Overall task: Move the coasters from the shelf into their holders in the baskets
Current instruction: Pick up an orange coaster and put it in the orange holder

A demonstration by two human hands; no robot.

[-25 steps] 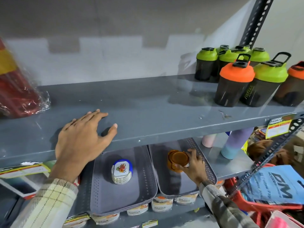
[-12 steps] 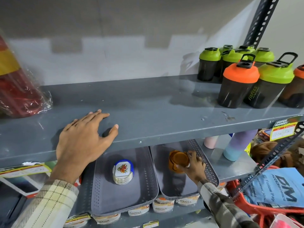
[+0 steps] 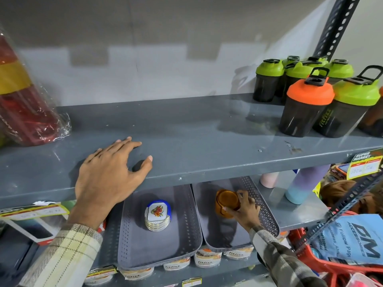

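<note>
Two grey perforated baskets stand side by side under the upper grey shelf (image 3: 207, 141). The left basket (image 3: 186, 245) holds a stack of white coasters with a flower print in a blue holder (image 3: 157, 214). In the right basket (image 3: 267, 212) sits a set of orange round coasters in an orange holder (image 3: 227, 200). My right hand (image 3: 244, 210) grips that orange set from the right. My left hand (image 3: 109, 175) lies flat on the front edge of the upper shelf, fingers spread, holding nothing.
Green- and orange-lidded shaker bottles (image 3: 306, 106) crowd the upper shelf's right end. A wrapped red and yellow item (image 3: 24, 104) stands at its left end. Pastel bottles (image 3: 304, 187) stand right of the baskets. A perforated steel upright (image 3: 339, 204) and a red basket (image 3: 331, 270) are at lower right.
My right hand has shifted slightly on the orange coaster set, fingers wrapping over its front. My left hand stays on the upper shelf.
</note>
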